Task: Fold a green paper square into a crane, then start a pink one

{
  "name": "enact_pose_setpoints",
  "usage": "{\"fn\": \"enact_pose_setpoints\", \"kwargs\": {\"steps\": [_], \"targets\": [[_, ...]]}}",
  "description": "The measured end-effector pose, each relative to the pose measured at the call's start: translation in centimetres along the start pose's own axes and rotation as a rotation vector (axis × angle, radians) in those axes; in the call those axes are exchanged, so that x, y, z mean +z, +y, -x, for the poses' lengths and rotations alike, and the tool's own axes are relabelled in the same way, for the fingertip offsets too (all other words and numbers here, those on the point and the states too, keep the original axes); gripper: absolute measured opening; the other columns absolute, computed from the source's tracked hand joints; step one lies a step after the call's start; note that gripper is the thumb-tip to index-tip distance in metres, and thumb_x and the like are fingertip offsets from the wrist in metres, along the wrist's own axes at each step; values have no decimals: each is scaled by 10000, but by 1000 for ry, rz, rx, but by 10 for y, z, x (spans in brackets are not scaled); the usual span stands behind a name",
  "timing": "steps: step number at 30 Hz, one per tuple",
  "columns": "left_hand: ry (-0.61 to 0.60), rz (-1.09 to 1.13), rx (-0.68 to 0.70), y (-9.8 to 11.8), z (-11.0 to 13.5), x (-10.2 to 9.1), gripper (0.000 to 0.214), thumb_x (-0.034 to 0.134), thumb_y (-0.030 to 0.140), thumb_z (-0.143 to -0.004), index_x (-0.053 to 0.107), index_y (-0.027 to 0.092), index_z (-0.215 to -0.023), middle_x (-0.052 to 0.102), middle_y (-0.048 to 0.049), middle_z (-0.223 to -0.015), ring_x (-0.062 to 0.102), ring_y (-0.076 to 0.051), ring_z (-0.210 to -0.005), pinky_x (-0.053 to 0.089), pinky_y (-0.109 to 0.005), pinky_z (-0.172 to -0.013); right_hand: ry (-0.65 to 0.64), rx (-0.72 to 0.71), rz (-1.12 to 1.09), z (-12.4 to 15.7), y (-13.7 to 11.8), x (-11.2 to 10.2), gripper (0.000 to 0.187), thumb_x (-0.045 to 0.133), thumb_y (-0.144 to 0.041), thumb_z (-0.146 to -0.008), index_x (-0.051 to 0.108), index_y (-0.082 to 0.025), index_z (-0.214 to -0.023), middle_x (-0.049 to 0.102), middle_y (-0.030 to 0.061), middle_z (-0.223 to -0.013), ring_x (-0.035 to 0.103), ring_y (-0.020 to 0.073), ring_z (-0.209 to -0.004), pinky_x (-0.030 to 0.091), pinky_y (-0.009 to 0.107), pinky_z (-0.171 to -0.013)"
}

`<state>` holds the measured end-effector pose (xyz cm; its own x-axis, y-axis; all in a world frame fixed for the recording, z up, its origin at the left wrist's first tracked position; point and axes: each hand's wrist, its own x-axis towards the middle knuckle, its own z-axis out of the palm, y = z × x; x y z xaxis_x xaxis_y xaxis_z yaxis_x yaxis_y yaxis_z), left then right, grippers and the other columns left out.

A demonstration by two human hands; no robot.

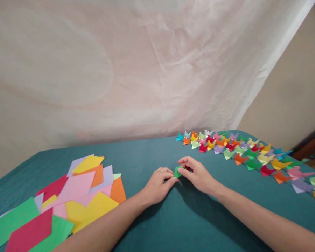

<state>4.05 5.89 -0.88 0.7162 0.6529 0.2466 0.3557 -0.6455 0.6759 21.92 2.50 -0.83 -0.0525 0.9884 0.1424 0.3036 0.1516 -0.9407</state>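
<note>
Between my two hands is a small piece of folded green paper [177,172], held just above the middle of the table. My left hand [159,183] pinches its left side with thumb and fingers. On the other side, my right hand [195,174] grips the paper's right edge, thumb below and fingers curled over. Part of the paper is hidden behind my fingertips, so its full folded shape does not show.
A loose pile of coloured paper sheets [77,187] lies on the left, partly under my left forearm. Rows of small folded paper birds [240,159] stand along the right side of the dark green tabletop [147,150]. A pale cloth [136,70] hangs behind the table.
</note>
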Motion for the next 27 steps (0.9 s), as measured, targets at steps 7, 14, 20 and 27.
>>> {"fn": "enact_pose_setpoints", "kwargs": {"steps": [7, 14, 20, 27], "targets": [[-64, -97, -29, 2, -1, 1, 282, 453, 251, -874, 685, 202, -722, 636, -4, -766, 555, -153, -823, 392, -291, -814, 8, -6, -104, -2, 10, 1, 306, 570, -380, -791, 470, -172, -991, 575, -11, -755, 550, 128, -674, 422, 263, -622], [-55, -134, -1, 2, 2, 3, 195, 520, 321, -848, 648, 190, -781, 630, -7, -862, 528, -166, -884, 373, -300, -828, 24, -4, -117, 1, 9, 4, 309, 565, -406, -787, 477, -175, -973, 562, -8, -764, 537, 129, -677, 423, 268, -632], [-27, -91, -65, 3, -1, 2, 306, 382, 319, -911, 550, 171, -703, 592, 2, -752, 516, -146, -790, 379, -277, -761, -15, -14, -90, 3, 12, 6, 261, 556, -350, -808, 479, -171, -982, 552, -13, -758, 516, 120, -672, 408, 257, -621], [-8, -27, -50, 2, -2, 3, 245, 431, 254, -864, 515, 169, -650, 577, -1, -732, 515, -146, -771, 384, -272, -767, -5, -27, -100, 3, 15, 6, 258, 576, -345, -807, 493, -173, -980, 574, -5, -779, 529, 126, -697, 407, 256, -636]]}}
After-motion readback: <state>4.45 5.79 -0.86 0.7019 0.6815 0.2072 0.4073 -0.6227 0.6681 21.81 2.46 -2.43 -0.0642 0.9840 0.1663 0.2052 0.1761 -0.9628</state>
